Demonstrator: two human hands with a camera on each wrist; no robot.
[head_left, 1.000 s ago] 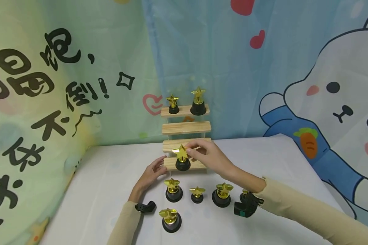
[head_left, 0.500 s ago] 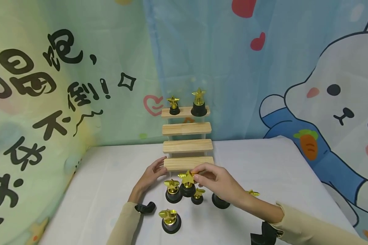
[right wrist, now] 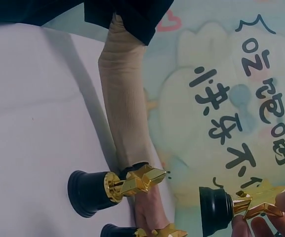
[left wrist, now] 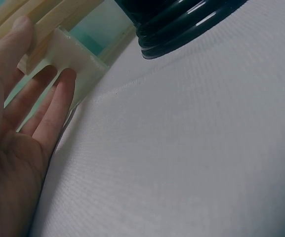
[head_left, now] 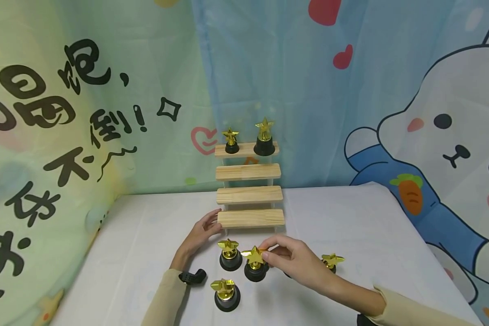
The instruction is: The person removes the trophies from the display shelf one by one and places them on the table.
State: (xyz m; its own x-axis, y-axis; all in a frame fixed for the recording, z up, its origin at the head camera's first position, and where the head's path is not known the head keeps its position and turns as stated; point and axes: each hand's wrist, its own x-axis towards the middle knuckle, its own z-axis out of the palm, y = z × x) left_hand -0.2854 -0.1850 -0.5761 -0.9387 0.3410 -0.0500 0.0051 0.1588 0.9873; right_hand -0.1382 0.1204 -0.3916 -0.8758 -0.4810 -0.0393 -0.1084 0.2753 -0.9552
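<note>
My right hand (head_left: 295, 262) pinches a gold star trophy (head_left: 255, 270) with a black base by a point of its star, low over or on the table. The small trophy behind it is hidden, and the hand covers most of another. In the right wrist view the held trophy (right wrist: 216, 211) appears at lower right. My left hand (head_left: 199, 234) touches the left end of the wooden tiered stand (head_left: 250, 219). In the left wrist view the thumb lies along a board and fairly straight fingers (left wrist: 58, 106) reach to the translucent side panel (left wrist: 78, 64).
On the top tier stand a small trophy (head_left: 231, 141) and a bigger one (head_left: 264, 138). Two trophies stand at the front left, one nearer the stand (head_left: 230, 259), one nearer me (head_left: 226, 296). Another trophy (head_left: 332, 261) is partly behind my right forearm. A printed curtain (head_left: 155, 149) hangs behind.
My right hand has brought the star trophy from in front of the bottom tiers down and toward me, among the standing trophies. My left hand stays at the stand.
</note>
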